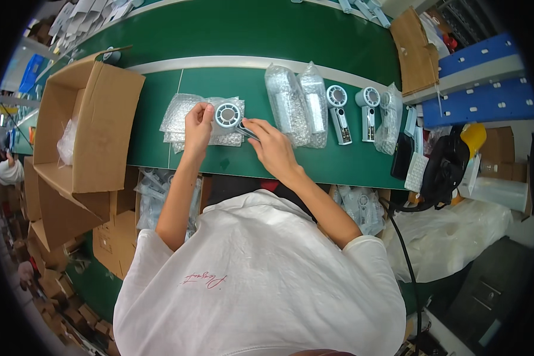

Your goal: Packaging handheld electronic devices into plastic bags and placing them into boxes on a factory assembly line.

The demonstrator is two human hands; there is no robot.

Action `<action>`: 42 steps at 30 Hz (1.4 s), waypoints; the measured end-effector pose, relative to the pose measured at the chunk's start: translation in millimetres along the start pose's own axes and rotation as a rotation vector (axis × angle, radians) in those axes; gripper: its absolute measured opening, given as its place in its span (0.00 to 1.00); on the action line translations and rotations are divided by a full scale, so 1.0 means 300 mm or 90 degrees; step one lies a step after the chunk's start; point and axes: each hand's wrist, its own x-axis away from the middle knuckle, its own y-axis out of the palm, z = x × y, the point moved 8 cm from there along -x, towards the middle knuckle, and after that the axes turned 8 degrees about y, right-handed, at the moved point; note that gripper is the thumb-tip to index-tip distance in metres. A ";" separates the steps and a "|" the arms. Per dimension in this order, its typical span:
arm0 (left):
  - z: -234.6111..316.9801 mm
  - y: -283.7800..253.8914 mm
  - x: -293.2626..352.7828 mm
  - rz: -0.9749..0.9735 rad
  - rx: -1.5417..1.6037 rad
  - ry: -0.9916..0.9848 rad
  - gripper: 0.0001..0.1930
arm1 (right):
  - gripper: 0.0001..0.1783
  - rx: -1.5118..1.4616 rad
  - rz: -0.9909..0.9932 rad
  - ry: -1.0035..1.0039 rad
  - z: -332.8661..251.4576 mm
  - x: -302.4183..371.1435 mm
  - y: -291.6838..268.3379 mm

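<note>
A light blue handheld fan [227, 115] with a round slotted head is held over the bench. My right hand [273, 148] is closed round its handle, which the fingers partly cover. Close against the left side of the fan head, my left hand [199, 126] has thumb and fingers pinched together; what is between them is too small to make out. Beneath both hands lies a stack of flat bubble-wrap bags [175, 118]. Farther right, two bubble-wrapped packages [288, 107] lie beside two bare fans [340, 115] with their handle interiors exposed, and another wrapped fan [389, 118].
An open cardboard box [110, 118] stands at the left bench edge. Boxes of bagged parts [361, 207] sit below the front edge. At right are a black phone-like slab [402, 157], a black bag [445, 169] and a hanging cable [404, 249]. A green conveyor belt [249, 29] runs behind.
</note>
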 end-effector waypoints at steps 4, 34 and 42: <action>0.130 0.087 0.008 -0.088 -0.152 0.139 0.04 | 0.23 0.098 -0.006 -0.013 -0.041 -0.024 -0.033; 0.595 0.357 -0.108 -0.349 -0.081 0.280 0.06 | 0.31 -1.114 -0.198 0.288 0.076 0.067 -0.193; 0.498 0.342 0.089 -0.406 -0.131 0.325 0.05 | 0.23 -1.093 -0.113 0.435 0.072 0.002 -0.063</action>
